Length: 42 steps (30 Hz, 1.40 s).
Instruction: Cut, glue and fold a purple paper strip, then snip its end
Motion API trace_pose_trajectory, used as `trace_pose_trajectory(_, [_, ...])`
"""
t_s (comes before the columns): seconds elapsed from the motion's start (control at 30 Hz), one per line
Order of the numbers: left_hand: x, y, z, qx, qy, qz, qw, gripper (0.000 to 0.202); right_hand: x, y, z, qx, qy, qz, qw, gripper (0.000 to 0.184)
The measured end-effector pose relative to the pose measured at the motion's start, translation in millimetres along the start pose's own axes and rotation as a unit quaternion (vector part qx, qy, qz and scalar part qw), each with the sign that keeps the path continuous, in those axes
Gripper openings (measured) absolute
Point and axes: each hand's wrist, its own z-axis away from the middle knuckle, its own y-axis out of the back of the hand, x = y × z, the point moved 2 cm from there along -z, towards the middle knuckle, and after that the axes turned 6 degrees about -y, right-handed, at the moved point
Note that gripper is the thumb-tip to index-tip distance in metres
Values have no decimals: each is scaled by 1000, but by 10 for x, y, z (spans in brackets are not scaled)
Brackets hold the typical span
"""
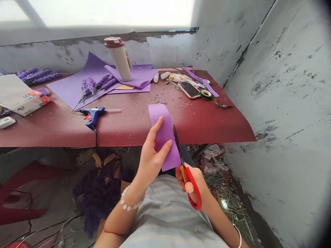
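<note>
A purple paper strip (168,125) is held up in front of me by my left hand (152,153), thumb and index finger lying on its near face. My right hand (196,184) grips red-handled scissors (193,193), its thumb and fingers at the handles. The dark scissor blades (178,141) run along the strip's right edge; whether they are cutting into it I cannot tell. On the table behind lies a blue hot glue gun (93,113) with a clear glue stick in its back end. A yellow measuring tape or ruled label (183,174) shows by the scissors' pivot.
The red table (134,127) carries purple sheets (74,82), lavender sprigs (97,84), a tumbler (120,60), a phone (189,89), green tape (206,94) and small bottles (177,78). A white box (23,96) stands at left. Stems (240,210) litter the floor by the right wall.
</note>
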Motion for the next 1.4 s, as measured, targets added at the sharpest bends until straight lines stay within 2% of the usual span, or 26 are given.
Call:
trace_pose_trajectory(0.2, [-13, -14, -19, 6, 3, -3, 1000, 63, 58, -15, 19, 3, -5, 18, 1000, 84])
trace_pose_trajectory(0.43, [3, -21, -4, 19, 26, -1, 999, 64, 10, -2, 3, 30, 21, 54, 998, 84])
trace_pose_trajectory(0.67, [3, -16, -2, 23, 24, 2, 999, 63, 69, -12, 0, 41, 0, 55, 998, 80])
trace_pose_trajectory(0.77, [7, -16, -2, 21, 21, -10, 1000, 63, 28, -21, -11, 45, 3, 67, 997, 74])
trace_pose_trajectory(0.93, [8, -20, -1, 18, 12, -27, 999, 63, -66, -18, -26, 54, 16, 94, 994, 77])
trace_pose_trajectory(1.13, [-6, -22, -1, 21, 7, -25, 999, 63, -59, -30, -20, 46, -2, 76, 996, 75])
trace_pose_trajectory(1.4, [-12, -35, 10, 31, 31, -8, 999, 63, 33, -95, 6, 46, -41, 44, 997, 61])
